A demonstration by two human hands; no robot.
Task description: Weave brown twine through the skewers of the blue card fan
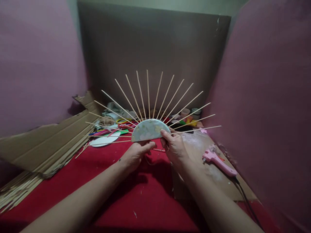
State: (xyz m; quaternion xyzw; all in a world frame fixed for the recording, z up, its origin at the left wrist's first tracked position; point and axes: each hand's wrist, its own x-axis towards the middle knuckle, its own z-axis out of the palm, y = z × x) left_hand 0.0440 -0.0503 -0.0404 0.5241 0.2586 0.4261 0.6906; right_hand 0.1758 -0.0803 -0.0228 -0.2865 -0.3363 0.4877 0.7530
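A half-round pale disc [148,130] with a faint floral pattern is held up at the centre, flat edge down. Many thin wooden sticks [147,94] spread from its curved edge like rays. My right hand [176,147] is closed on the disc's lower right corner, thumb on the front face, other fingers partly behind. At the bottom edge, my left hand [136,154] grips from the left, its thumb stretched along just below the disc; its other fingers are mostly hidden. A short thin stick [159,150] shows between the hands.
A pink glue gun [220,162] with a black cord lies on a brown board [194,142] at right. Cardboard [48,142] and loose sticks [21,194] are at left. A white oval [105,139] and coloured craft pieces [114,127] lie behind on the red cloth [145,207].
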